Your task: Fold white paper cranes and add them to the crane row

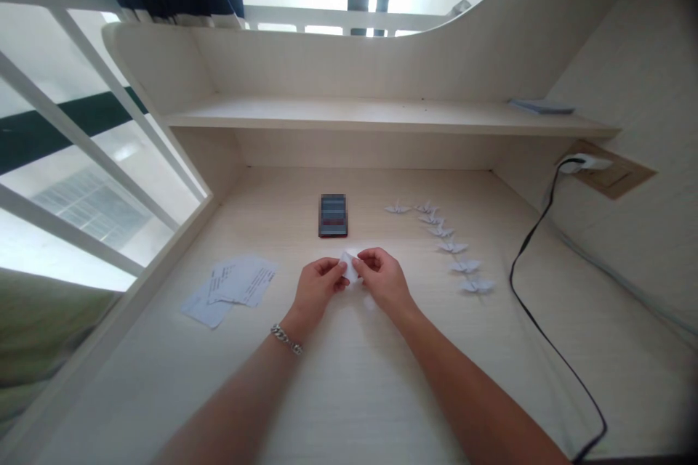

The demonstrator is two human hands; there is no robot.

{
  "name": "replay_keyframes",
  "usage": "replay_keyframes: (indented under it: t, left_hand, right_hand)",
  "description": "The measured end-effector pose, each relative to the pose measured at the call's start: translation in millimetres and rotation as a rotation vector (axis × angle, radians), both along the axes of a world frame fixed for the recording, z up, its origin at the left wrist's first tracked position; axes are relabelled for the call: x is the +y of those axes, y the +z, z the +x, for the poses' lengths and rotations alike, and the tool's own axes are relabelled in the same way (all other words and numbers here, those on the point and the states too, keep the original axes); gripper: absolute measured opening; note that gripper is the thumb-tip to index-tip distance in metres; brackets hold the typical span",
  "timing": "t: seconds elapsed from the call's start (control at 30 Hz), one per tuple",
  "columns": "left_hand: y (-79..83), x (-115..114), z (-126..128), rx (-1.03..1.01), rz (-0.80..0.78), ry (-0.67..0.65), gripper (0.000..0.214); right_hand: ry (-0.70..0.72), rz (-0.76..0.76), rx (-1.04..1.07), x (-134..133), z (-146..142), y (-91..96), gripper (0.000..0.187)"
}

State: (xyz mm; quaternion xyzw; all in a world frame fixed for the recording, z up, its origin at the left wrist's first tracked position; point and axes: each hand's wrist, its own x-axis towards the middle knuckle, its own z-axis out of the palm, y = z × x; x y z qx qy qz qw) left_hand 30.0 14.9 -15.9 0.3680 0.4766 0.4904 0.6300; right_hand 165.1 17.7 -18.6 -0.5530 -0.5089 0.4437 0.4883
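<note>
Between my two hands is a small folded piece of white paper, held just above the desk. My left hand pinches its left side, thumb against fingers. On the other side my right hand grips the paper's right edge between thumb and forefinger. Part of the paper is covered by the fingertips. Several white folded paper cranes stand in a curved row to the right of my right hand. Left of my left hand lie overlapping sheets of white paper with handwriting on them.
A dark phone lies on the pale desk beyond my hands. At the right, a black cable runs from a wall socket down to the desk's near edge. A flat stack rests on the shelf.
</note>
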Motion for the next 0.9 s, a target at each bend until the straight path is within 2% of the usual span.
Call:
replay_keyframes:
  t: [0.07, 0.2, 0.47, 0.7, 0.9]
  left_hand:
    - [-3.1, -1.2, -2.3, 0.030, 0.016, -0.017, 0.026]
    - [-4.7, -2.8, -5.9, 0.068, 0.021, -0.062, 0.028]
    - [1.5, -5.2, -7.3, -0.060, 0.035, -0.075, 0.041]
    - [4.7, -7.6, -8.0, -0.097, 0.035, -0.115, 0.038]
    - [1.9, -6.8, -6.5, 0.008, 0.073, -0.084, 0.035]
  right_hand:
    - [-0.024, 0.059, -0.068, -2.0, -0.5, -3.4, 0.020]
    - [-0.021, 0.082, -0.148, -6.5, -0.8, -3.4, 0.019]
    - [0.022, 0.160, -0.249, -12.3, 1.1, 5.0, 0.017]
    - [0.043, 0.188, -0.284, -15.3, 3.6, 10.3, 0.016]
    - [0.023, 0.174, -0.225, -17.0, 2.8, 12.2, 0.014]
